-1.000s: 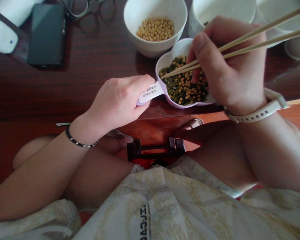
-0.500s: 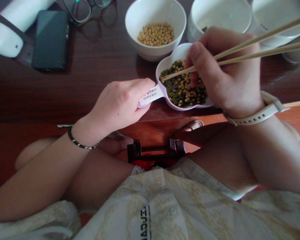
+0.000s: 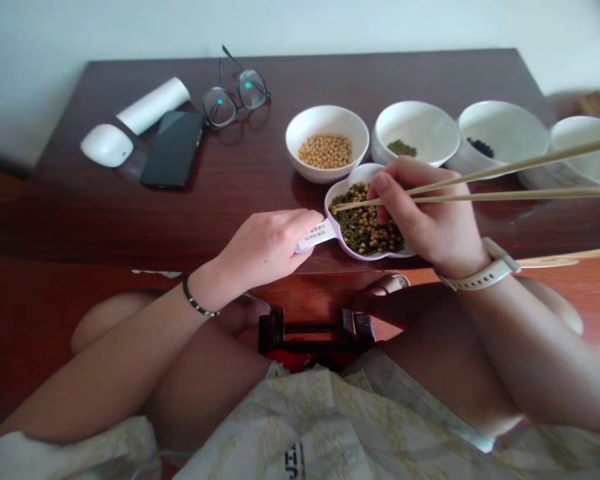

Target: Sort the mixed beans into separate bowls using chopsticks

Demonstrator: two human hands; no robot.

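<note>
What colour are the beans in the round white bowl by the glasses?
Pale yellow soybeans, clearest in the head view.

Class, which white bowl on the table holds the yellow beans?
The leftmost bowl, beside the glasses; the next bowl holds green beans, the third black ones.

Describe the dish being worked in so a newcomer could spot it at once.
On the dark wooden table, find the row of white bowls. In front, under the chopsticks, sits a scalloped lilac dish; its labelled handle is in the left hand, and its yellow and green beans are mixed.
</note>
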